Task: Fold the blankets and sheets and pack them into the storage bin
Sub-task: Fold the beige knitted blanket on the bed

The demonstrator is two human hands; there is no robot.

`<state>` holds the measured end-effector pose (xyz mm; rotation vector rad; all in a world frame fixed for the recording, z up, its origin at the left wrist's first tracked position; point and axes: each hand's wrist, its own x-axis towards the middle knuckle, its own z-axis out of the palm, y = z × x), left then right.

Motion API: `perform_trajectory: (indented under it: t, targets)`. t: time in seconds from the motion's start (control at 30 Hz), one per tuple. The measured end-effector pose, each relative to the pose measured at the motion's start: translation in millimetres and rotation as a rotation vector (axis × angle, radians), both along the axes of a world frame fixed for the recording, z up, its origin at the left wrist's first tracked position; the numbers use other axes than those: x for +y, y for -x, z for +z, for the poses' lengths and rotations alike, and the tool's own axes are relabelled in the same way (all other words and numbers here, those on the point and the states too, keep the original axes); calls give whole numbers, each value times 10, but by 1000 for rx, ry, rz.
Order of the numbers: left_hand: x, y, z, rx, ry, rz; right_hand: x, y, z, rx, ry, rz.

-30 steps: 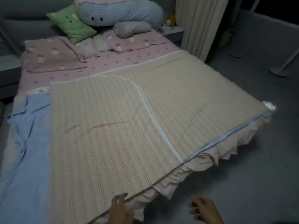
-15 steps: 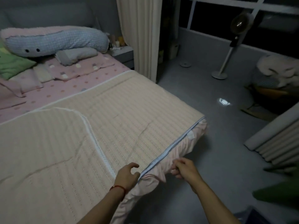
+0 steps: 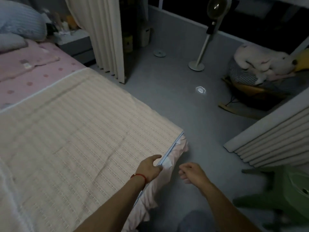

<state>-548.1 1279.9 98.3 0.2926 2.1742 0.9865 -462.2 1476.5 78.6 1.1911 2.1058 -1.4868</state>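
Head view: white tag unreadable.

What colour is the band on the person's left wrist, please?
Red; the wrist band shows in the head view.

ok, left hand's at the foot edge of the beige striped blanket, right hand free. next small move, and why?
Probably bring the right hand, which hangs off the bed holding nothing, onto the beige striped blanket's edge nearer the corner. The left hand already grips that edge, and the blanket lies flat and unfolded; lifting it for a fold likely needs both hands.
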Motion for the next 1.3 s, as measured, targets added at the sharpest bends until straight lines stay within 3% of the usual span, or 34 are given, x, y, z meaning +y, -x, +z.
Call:
perform_trajectory:
  t: [0.17,0.37,0.53,0.9,1.1,1.3]
  targets:
    - [804,827,-179,22,48,-63,873,842,-489,-50,68,-13]
    - [1631,1563,-736,-60,266,-66,1866,1874,-1251,-190,146,55]
    - [2496,2057,-1058,-135,401,-86,2762,2575,-1935,-335,109,234]
    - [3058,2527,-1385,-229,461,99,3004,3421,-2932,-450,117,445]
    - [3083,2534,-1461,-282,480,191,2897,3566,-3114,-364,-34,217]
    - [3030,2572,-1406,-273,474,257,2978,3700,-3236,-302,163,-187]
